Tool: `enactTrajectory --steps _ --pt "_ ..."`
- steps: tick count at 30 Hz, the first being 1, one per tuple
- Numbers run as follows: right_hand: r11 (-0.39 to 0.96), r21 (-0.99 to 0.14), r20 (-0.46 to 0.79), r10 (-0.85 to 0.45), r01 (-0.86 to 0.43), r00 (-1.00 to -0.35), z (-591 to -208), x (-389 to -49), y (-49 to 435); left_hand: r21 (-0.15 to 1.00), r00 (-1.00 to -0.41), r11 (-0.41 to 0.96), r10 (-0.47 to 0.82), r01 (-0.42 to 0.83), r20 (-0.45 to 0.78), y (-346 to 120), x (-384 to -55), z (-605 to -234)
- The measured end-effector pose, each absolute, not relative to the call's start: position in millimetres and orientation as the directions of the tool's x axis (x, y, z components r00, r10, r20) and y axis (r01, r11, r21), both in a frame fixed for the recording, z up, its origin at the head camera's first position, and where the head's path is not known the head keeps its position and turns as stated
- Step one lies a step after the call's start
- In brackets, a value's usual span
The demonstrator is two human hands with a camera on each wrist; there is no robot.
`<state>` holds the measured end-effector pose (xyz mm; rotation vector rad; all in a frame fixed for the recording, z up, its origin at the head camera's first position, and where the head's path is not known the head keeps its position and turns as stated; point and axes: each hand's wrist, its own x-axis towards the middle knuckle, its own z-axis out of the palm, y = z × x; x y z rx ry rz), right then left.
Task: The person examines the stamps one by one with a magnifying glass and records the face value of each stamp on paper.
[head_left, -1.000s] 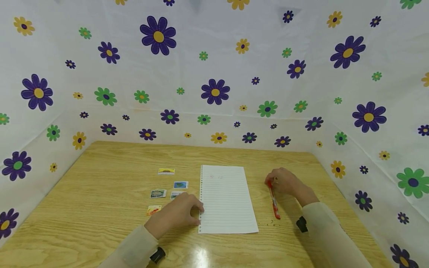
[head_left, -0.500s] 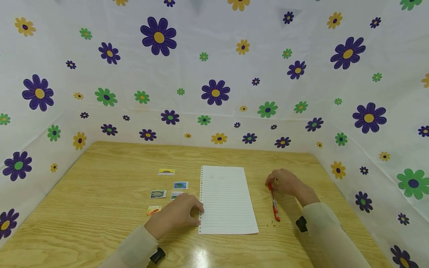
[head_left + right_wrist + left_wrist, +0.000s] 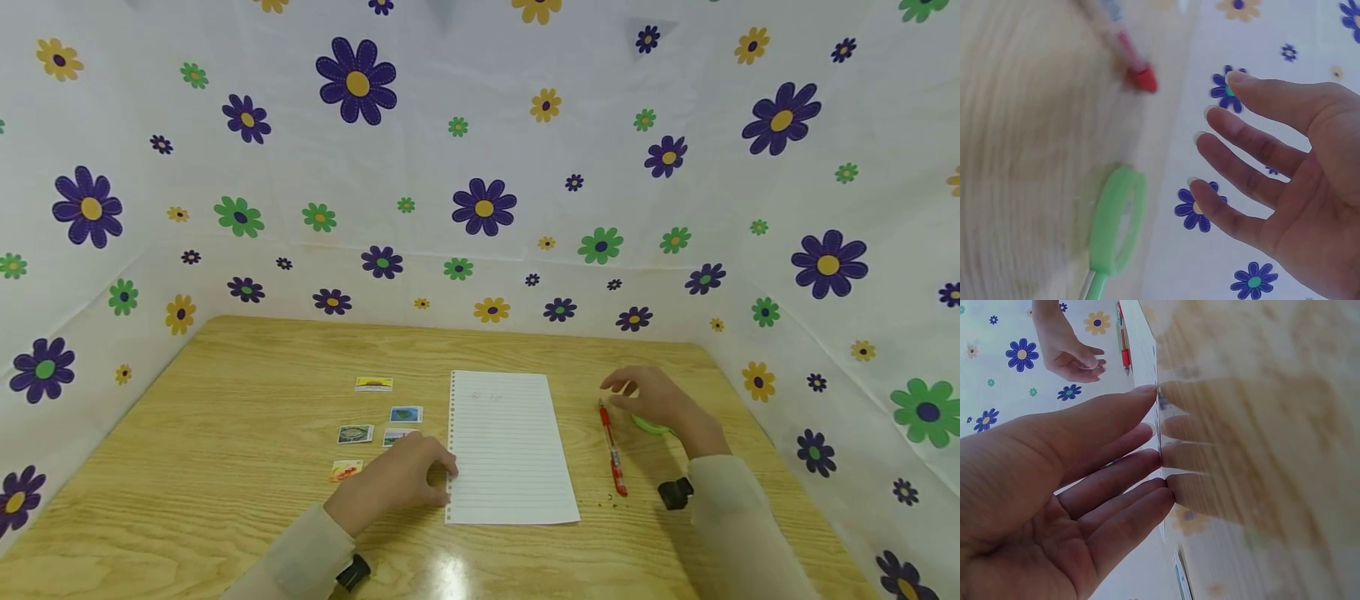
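My left hand (image 3: 393,477) rests at the left edge of a lined, hole-punched sheet of paper (image 3: 513,458), its fingertips touching that edge in the left wrist view. Faint reddish writing marks the sheet's upper part. A red pen (image 3: 608,442) lies on the table right of the paper. Just above and right of the pen's far end hovers my right hand (image 3: 660,398), fingers loosely spread and holding nothing. Partly hidden beneath it is a green round-framed object with a handle, apparently a magnifying glass (image 3: 1102,225); the right wrist view shows it lying on the table.
Several small picture cards (image 3: 373,384) lie left of the paper, one partly covered by my left hand. Tiny dark specks (image 3: 613,502) dot the wood near the pen. A white flower-patterned cloth (image 3: 480,142) encloses the table (image 3: 247,400) at back and sides.
My right hand has let go of the red pen and drawn a little to the right, off the table. The green frame now shows beneath it. My left hand stays put.
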<state>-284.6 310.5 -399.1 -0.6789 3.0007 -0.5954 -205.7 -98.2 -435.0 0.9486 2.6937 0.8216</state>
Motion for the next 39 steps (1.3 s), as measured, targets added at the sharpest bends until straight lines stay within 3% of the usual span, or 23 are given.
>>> enactTrajectory --steps 14,28,39 --pt "0.828 -0.462 0.009 -0.353 -0.317 -0.936 -392 -266 300 0.545 -0.781 0.645 0.624 0.535 0.028 -99 -203 -437" --pt "0.808 -0.494 0.048 -0.342 -0.32 -0.938 -389 -254 314 0.553 -0.765 0.627 0.643 0.548 0.028 -99 -209 -437" --pt "0.823 -0.486 0.051 -0.309 -0.294 -0.95 -385 -247 328 0.539 -0.836 0.679 0.54 0.498 0.092 -128 -229 -420"
